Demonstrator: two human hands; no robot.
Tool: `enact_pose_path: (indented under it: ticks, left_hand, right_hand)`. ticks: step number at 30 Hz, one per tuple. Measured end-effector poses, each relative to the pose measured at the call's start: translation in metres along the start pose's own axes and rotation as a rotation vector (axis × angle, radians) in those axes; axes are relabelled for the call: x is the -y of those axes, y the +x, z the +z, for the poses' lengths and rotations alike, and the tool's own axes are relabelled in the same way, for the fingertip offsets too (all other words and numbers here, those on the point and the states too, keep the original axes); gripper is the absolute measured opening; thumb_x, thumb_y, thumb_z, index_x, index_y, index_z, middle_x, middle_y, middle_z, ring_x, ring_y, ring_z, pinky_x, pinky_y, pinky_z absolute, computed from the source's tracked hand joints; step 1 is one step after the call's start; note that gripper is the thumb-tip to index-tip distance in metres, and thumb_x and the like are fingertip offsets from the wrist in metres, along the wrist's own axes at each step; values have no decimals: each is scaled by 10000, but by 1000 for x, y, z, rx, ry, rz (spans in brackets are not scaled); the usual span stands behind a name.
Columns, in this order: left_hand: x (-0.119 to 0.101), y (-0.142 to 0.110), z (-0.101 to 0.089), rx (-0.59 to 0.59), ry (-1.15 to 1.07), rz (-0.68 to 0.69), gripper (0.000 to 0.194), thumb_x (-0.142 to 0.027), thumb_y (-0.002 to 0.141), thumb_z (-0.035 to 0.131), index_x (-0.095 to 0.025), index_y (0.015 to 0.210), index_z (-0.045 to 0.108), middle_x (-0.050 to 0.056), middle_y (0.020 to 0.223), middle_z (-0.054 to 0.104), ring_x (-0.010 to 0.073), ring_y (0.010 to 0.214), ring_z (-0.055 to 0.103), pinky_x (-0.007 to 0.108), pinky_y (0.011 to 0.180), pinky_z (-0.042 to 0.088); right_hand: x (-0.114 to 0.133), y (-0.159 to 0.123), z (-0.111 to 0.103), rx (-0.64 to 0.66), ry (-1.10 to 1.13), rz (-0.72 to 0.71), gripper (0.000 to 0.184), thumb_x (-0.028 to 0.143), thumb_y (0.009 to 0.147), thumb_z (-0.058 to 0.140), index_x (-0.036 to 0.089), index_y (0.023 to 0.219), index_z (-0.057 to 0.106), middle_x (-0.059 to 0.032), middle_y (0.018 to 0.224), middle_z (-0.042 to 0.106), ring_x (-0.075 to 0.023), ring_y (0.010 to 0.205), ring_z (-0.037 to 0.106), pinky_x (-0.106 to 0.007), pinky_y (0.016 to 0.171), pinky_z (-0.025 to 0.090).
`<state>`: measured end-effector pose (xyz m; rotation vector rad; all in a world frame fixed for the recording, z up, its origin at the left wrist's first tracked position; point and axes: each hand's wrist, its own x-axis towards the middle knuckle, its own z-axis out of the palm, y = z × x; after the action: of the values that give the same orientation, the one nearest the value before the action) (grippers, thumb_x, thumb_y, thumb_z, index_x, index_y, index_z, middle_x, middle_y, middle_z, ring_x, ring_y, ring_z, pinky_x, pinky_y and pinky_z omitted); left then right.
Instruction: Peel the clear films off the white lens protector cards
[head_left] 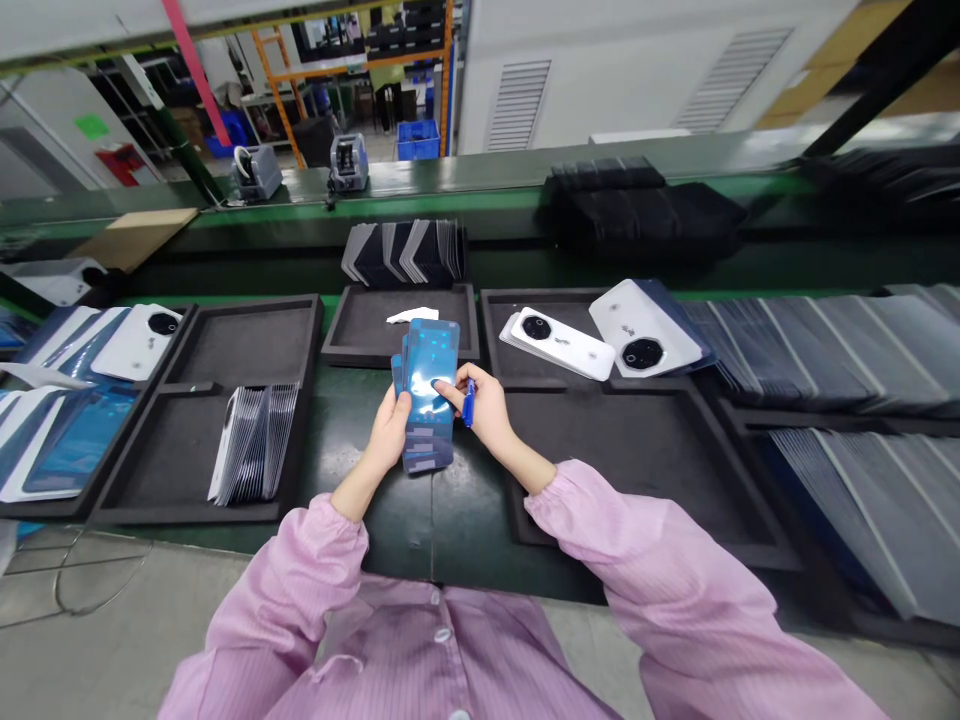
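Note:
My left hand [388,432] is closed on the left edge of a small fanned bunch of phone back panels [430,400], their upward faces covered in glossy blue film. A blue pen [469,402] is held in my right hand [484,405], whose index finger lies on the face of the top panel. Just beyond the panels, a torn white scrap [412,314] lies in a small black foam tray [360,330]. White panels with round black camera areas [562,343] rest in the tray to the right, beside a larger white panel [637,325].
Left, a black foam tray [169,450] holds a row of upright panels [255,445]. More film-covered panels [71,440] lie at far left. Dense rows of panels [847,350] fill the right side. Two tape dispensers [349,163] stand on the back ledge near black stacked sleeves [645,215].

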<state>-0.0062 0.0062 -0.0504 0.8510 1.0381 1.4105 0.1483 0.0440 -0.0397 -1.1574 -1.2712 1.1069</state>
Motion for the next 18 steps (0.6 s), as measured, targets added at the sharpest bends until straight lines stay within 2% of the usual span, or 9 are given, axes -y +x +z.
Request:
enact_pose_path:
  ticks: [2, 5, 7, 10, 12, 15, 18]
  left_hand:
    - [1, -1, 2, -24, -23, -6, 636, -662, 730, 752, -208, 1164, 652, 83, 1080, 767, 281, 993, 732, 395, 899, 575]
    - [1, 1, 1, -82, -62, 2, 627, -658, 796, 689, -220, 1233, 592, 79, 1039, 771, 285, 945, 750, 425, 866, 590]
    - [-1, 4, -1, -146, -81, 35, 637, -662, 799, 683, -229, 1252, 571, 71, 1039, 768, 281, 944, 752, 416, 865, 591]
    - [-2, 8, -4, -227, -98, 87, 659, -687, 776, 690, -230, 1237, 575, 58, 992, 769, 281, 946, 751, 398, 866, 592]
    - [-2, 9, -5, -250, -107, 98, 675, -703, 759, 695, -225, 1220, 575, 52, 929, 767, 288, 892, 757, 409, 833, 601]
    - [1, 6, -4, -269, -114, 102, 678, -705, 761, 692, -227, 1222, 559, 48, 911, 760, 289, 831, 761, 422, 785, 611]
    - [2, 3, -2, -271, -114, 101, 666, -698, 798, 657, -229, 1257, 545, 60, 933, 760, 300, 883, 760, 430, 801, 611]
  right_hand:
    - [3, -1, -2, -37, 6, -31, 457, 602, 705, 776, 221, 827, 554, 22, 650, 569, -141, 577, 537, -253, 513, 448]
    - [12, -7, -5, -80, 50, -96, 471, 671, 897, 484, 240, 1081, 531, -9, 771, 601, -162, 680, 580, -263, 574, 481]
    - [18, -15, -4, 12, 98, -127, 487, 684, 929, 379, 243, 1041, 551, -20, 767, 602, -165, 677, 590, -270, 576, 497]
    - [21, -27, 2, 248, 108, -104, 446, 647, 885, 510, 220, 801, 610, -25, 664, 621, -161, 575, 596, -271, 505, 497]
    - [20, -31, 7, 334, 75, -76, 354, 538, 815, 662, 208, 694, 617, -16, 612, 629, -147, 516, 584, -260, 474, 482]
    - [15, -31, 13, 363, 43, -67, 248, 380, 686, 786, 200, 645, 621, 0, 611, 643, -131, 519, 578, -249, 503, 477]
    - [11, -28, 15, 351, 26, -65, 239, 353, 662, 785, 200, 607, 609, 6, 587, 635, -125, 503, 553, -247, 499, 452]
